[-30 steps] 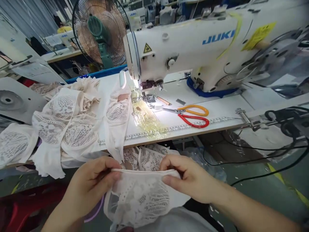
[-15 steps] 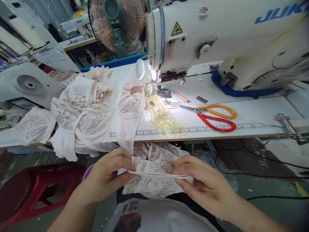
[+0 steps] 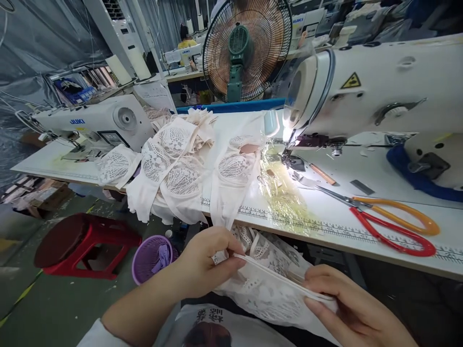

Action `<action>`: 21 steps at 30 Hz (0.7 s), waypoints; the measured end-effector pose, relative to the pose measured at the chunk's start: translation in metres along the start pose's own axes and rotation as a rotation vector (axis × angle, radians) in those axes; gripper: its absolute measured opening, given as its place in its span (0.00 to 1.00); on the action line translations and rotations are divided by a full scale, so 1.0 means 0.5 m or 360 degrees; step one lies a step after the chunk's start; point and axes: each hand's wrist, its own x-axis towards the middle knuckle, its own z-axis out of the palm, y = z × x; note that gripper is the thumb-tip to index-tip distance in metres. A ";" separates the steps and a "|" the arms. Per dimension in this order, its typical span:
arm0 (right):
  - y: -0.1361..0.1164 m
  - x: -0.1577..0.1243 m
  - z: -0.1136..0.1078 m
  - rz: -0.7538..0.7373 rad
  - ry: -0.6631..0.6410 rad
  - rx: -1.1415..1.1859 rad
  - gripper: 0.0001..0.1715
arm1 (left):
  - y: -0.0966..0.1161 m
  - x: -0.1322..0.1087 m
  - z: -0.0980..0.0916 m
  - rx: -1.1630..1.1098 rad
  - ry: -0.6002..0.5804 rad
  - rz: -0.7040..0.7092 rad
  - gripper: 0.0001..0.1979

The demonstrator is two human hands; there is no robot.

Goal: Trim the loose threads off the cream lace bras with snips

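Between my two hands a white lace bra (image 3: 265, 291) is stretched along its seamed edge, over my lap and below the table's front edge. My left hand (image 3: 210, 262) pinches one end of that edge between thumb and fingers. The other end is gripped by my right hand (image 3: 347, 303), thumb below and fingers above. Part of the lace hangs down under the edge. Another white lace bra (image 3: 237, 166) lies on the table just beyond, its lower part draping over the front edge toward my left hand.
A sewing machine (image 3: 372, 96) stands at the right, its lamp lit. Scissors (image 3: 394, 217) with orange and red handles lie before it. More lace bras (image 3: 177, 159) are piled at left near a second sewing machine (image 3: 97, 125). A fan (image 3: 249, 48), red stool (image 3: 90, 246) and purple basket (image 3: 154, 260) surround the table.
My view has swung to the left, so the stool and basket show more fully. The bra's edge, level before, now slants down to the right. Both hands keep their hold.
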 end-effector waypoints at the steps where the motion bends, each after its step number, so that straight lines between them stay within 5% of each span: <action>1: -0.003 0.001 0.000 -0.0010 -0.0006 -0.0010 0.07 | -0.002 -0.002 0.000 -0.0007 0.0009 0.0035 0.03; 10: -0.021 0.011 -0.040 -0.0215 -0.0170 -0.0317 0.14 | -0.019 -0.029 -0.019 0.0045 0.0056 -0.0079 0.08; 21: 0.021 -0.061 -0.107 0.0052 -0.0109 -0.0432 0.13 | -0.036 -0.041 -0.051 -0.0027 0.0365 -0.0505 0.05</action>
